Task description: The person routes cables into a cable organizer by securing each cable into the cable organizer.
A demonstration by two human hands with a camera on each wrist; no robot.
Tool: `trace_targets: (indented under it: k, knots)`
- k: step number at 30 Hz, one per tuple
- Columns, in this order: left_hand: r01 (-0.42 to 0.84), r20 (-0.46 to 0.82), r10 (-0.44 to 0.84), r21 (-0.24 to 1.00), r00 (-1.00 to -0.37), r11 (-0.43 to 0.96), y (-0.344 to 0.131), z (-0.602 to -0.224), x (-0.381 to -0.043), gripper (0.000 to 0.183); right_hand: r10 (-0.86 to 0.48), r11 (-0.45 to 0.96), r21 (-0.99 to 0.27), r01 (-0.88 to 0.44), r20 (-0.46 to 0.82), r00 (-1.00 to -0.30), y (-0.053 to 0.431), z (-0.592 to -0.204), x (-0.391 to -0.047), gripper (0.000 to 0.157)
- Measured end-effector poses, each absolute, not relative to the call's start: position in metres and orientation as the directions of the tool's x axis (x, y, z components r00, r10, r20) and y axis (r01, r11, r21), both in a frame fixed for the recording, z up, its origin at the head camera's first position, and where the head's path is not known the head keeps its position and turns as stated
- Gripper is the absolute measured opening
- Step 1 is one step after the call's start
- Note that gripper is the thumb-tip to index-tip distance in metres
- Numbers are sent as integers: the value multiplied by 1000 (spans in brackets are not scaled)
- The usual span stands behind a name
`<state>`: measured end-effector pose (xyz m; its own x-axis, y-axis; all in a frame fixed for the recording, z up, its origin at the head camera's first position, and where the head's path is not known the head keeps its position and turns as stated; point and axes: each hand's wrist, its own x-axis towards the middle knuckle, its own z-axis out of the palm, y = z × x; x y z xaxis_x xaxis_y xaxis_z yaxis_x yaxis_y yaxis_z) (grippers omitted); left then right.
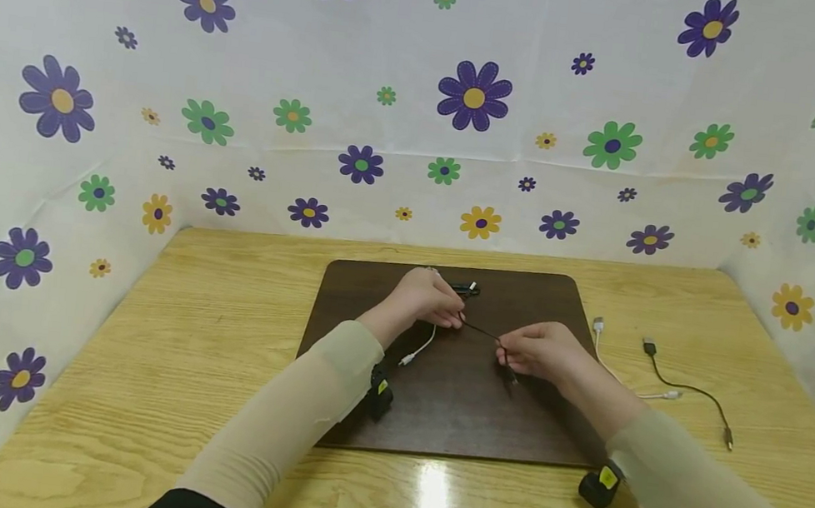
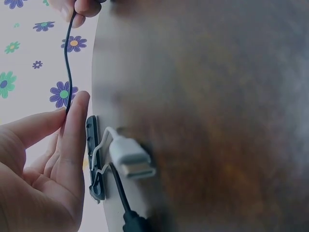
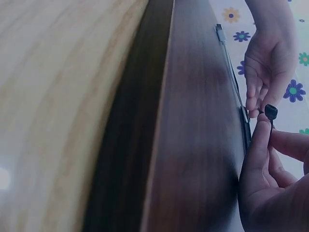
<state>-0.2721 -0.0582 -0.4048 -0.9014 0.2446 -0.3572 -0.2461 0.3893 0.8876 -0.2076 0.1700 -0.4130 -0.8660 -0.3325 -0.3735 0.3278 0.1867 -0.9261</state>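
Observation:
A thin black cable (image 1: 482, 329) is stretched between my two hands above the dark brown board (image 1: 450, 410). My left hand (image 1: 433, 297) pinches it between thumb and forefinger, close beside a black slotted cable holder (image 2: 94, 159) near the board's far side. My right hand (image 1: 540, 349) pinches the cable further right, and its black plug (image 3: 271, 112) sticks out past those fingers. A white cable (image 2: 129, 154) and another black cable (image 2: 135, 222) run from the holder's slots. In the head view my left hand hides part of the holder.
Right of the board, a white cable (image 1: 609, 369) lies partly against its edge, and a black cable (image 1: 694, 389) lies on the wooden table (image 1: 217, 333). Flower-printed cloth (image 1: 399, 60) stands behind and at both sides. A black camera (image 1: 600, 487) hangs at my right wrist.

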Motion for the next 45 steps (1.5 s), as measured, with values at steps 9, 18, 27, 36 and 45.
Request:
trace_targets:
  k: [9, 18, 27, 36, 45]
  knots:
    - [-237, -339, 223, 892, -914, 386, -61, -403, -276, 19, -312, 184, -928, 325, -369, -875, 163, -413, -212, 38]
    - [-233, -316, 180, 898, -931, 373, -62, -402, -281, 19, -299, 152, -938, 312, -344, -890, 158, -416, -217, 37]
    - [-221, -290, 146, 904, -946, 365, -64, -401, -289, 17, -267, 174, -939, 296, -335, -904, 149, -416, -224, 37]
    - [-209, -268, 102, 896, -958, 393, -65, -398, -295, 18, -260, 185, -944, 273, -315, -913, 141, -417, -228, 34]
    - [-191, -239, 49, 869, -970, 457, -63, -400, -300, 17, -235, 192, -941, 280, -321, -917, 136, -419, -234, 32]
